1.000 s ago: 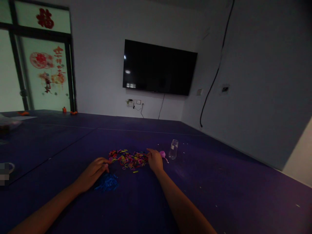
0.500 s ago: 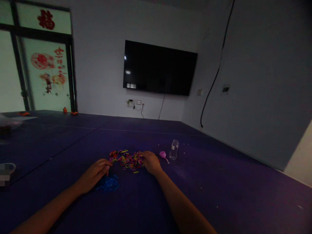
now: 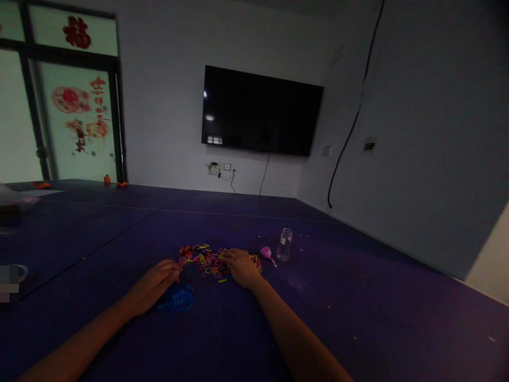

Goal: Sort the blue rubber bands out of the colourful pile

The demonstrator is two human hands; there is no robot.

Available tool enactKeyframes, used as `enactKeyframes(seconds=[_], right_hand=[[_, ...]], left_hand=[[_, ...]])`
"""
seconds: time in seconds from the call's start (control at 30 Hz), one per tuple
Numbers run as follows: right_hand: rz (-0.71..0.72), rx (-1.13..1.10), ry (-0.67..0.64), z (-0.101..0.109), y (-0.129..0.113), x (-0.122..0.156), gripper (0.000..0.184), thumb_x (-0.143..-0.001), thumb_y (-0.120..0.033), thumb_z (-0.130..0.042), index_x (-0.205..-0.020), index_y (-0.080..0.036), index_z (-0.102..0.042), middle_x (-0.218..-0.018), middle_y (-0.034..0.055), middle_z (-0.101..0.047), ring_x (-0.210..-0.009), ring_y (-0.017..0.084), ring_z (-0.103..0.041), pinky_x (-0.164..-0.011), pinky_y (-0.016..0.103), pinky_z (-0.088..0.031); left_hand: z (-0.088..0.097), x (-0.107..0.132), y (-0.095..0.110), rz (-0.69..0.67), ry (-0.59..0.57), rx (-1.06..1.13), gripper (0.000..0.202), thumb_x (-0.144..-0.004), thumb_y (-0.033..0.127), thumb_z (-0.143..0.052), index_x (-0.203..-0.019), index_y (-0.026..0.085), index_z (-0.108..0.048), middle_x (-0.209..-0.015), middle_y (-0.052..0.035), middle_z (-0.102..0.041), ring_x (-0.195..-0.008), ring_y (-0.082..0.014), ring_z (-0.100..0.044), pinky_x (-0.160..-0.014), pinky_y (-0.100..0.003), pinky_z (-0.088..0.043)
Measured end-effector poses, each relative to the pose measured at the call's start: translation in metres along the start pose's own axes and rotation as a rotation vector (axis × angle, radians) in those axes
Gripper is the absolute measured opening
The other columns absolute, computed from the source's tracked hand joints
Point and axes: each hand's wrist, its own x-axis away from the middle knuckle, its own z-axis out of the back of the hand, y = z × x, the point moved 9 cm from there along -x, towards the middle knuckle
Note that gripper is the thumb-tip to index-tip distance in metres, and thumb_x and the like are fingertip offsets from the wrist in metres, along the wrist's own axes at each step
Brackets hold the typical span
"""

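A pile of small multicoloured rubber bands (image 3: 204,259) lies on the dark purple surface in front of me. My right hand (image 3: 243,269) rests on the pile's right part, its fingers stretched over the bands and hiding some of them. At the pile's left edge is my left hand (image 3: 156,282), fingers loosely bent and thumb a little apart, with no band visible in it. Just below its fingers lies a separate heap of blue rubber bands (image 3: 178,298). A pink funnel-like piece (image 3: 266,252) and an upright clear bottle (image 3: 283,246) stand right of the pile.
A roll-like ring (image 3: 22,273) and a clear plastic bag (image 3: 16,197) are at the left edge. Small orange objects (image 3: 107,180) sit far back by the glass door. A black cable (image 3: 350,132) hangs down the right wall; a television (image 3: 260,111) is on the back wall.
My right hand has shifted slightly left over the multicoloured bands, uncovering more yellow ones on its right side. My left hand has hardly moved.
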Motion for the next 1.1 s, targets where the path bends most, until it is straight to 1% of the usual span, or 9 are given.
enactKeyframes(seconds=[0.3, 0.6, 0.8, 1.1], right_hand=[[-0.025, 0.012, -0.003, 0.0033, -0.0001, -0.0001, 0.033, -0.086, -0.012, -0.045, -0.113, -0.020, -0.063, -0.117, 0.0077, -0.061, -0.112, 0.019, -0.050, -0.096, 0.034, -0.035], [0.002, 0.005, 0.005, 0.0075, -0.0056, 0.0014, 0.035, -0.085, -0.012, -0.046, -0.113, -0.024, -0.064, -0.116, 0.0059, -0.062, -0.111, 0.019, -0.051, -0.095, 0.034, -0.035], [-0.017, 0.000, 0.010, 0.0073, -0.0041, 0.0014, 0.036, -0.085, -0.011, -0.045, -0.113, -0.025, -0.064, -0.118, 0.0054, -0.061, -0.111, 0.019, -0.051, -0.096, 0.034, -0.035], [-0.005, 0.028, 0.005, 0.0029, -0.0019, 0.0000, 0.032, -0.086, -0.012, -0.044, -0.108, -0.019, -0.065, -0.117, 0.0074, -0.062, -0.112, 0.020, -0.051, -0.098, 0.033, -0.034]], left_hand=[[0.0003, -0.0004, 0.0021, 0.008, -0.011, 0.022, 0.043, -0.093, 0.042, -0.028, -0.075, 0.021, -0.061, -0.092, -0.0037, -0.064, -0.091, -0.0176, -0.057, -0.083, -0.030, -0.047], [-0.0013, 0.0003, 0.0009, 0.009, -0.024, 0.010, 0.044, -0.094, 0.041, -0.027, -0.076, 0.021, -0.061, -0.092, -0.0033, -0.064, -0.092, -0.0173, -0.056, -0.084, -0.030, -0.047], [-0.0017, -0.0004, 0.0009, -0.010, -0.026, 0.009, 0.045, -0.094, 0.044, -0.026, -0.075, 0.021, -0.061, -0.088, -0.0037, -0.064, -0.088, -0.0172, -0.057, -0.082, -0.029, -0.048], [-0.0002, 0.0000, 0.0010, 0.012, -0.019, 0.031, 0.043, -0.093, 0.042, -0.027, -0.076, 0.021, -0.060, -0.089, -0.0037, -0.064, -0.088, -0.0173, -0.057, -0.082, -0.030, -0.048]])
